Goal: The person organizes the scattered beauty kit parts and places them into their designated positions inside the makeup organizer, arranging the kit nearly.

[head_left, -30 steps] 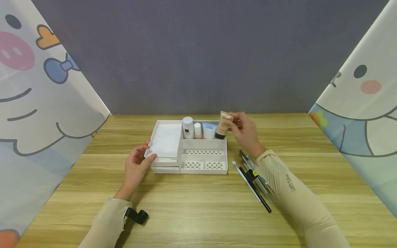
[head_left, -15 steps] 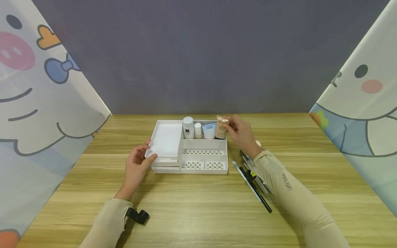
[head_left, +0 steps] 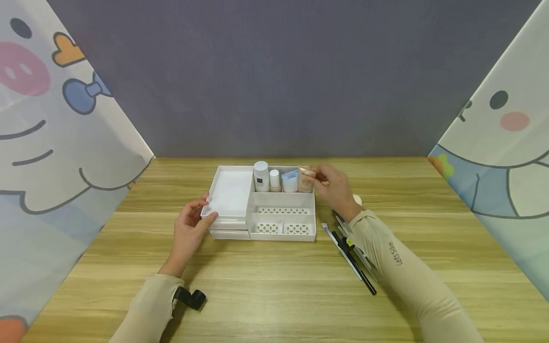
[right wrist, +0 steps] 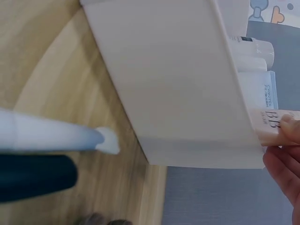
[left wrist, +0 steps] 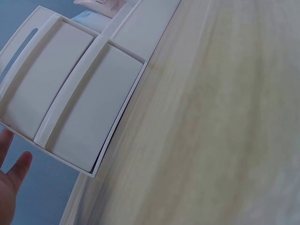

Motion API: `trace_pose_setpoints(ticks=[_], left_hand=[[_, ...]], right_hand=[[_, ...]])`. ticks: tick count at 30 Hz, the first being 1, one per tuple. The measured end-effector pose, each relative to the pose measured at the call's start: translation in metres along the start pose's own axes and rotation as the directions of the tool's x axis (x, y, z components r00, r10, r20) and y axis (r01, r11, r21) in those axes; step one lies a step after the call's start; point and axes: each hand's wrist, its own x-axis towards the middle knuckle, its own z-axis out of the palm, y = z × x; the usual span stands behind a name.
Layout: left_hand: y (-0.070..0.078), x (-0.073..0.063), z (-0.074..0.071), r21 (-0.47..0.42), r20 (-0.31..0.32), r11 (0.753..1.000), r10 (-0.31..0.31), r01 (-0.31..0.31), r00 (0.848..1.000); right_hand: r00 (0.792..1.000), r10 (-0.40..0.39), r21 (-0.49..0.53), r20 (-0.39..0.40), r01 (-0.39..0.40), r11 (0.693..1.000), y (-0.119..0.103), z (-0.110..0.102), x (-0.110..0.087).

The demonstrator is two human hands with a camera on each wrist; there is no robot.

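Observation:
A white desk organizer (head_left: 280, 237) stands on the wooden table, with drawers and a flat tray top at its left. My right hand (head_left: 336, 188) pinches the top end of a beige BB cream tube (head_left: 306, 182), whose lower part is inside the back right compartment. Left of it in the same row are a light blue tube (head_left: 289, 181), a small white-capped bottle (head_left: 274, 180) and a taller white bottle (head_left: 261, 177). At the organizer's left side, my left hand (head_left: 191, 224) rests with thumb and fingers spread against the edge. In the left wrist view the drawer fronts (left wrist: 93, 108) are closed.
Several makeup brushes (head_left: 349, 257) lie on the table right of the organizer, partly under the right forearm. A round pale item (head_left: 357, 199) shows beside the right wrist. A dark grey panel (head_left: 283, 81) rises behind the table, with cartoon-printed cloth (head_left: 55, 143) at the sides.
My right hand has lowered the BB cream tube into the back right compartment, and the tube has turned from tilted to nearly upright. The left hand has stayed in place.

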Motion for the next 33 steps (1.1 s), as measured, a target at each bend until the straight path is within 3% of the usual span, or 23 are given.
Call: trace_pose_setpoints(ticks=[9, 33], left_hand=[[0.0001, -0.0001, -0.001, -0.01, 0.001, 1.0, 0.009, -0.009, 1.0], [0.0018, 0.0005, 0.0011, -0.02, 0.0, 1.0, 0.009, -0.009, 1.0]], right_hand=[[1.0, -0.016, 0.039, -0.005, 0.016, 0.999, 0.0032, 0.0008, -0.0028], [0.994, 0.097, 0.032, 0.042, -0.099, 0.995, 0.0035, -0.0027, -0.0045]])
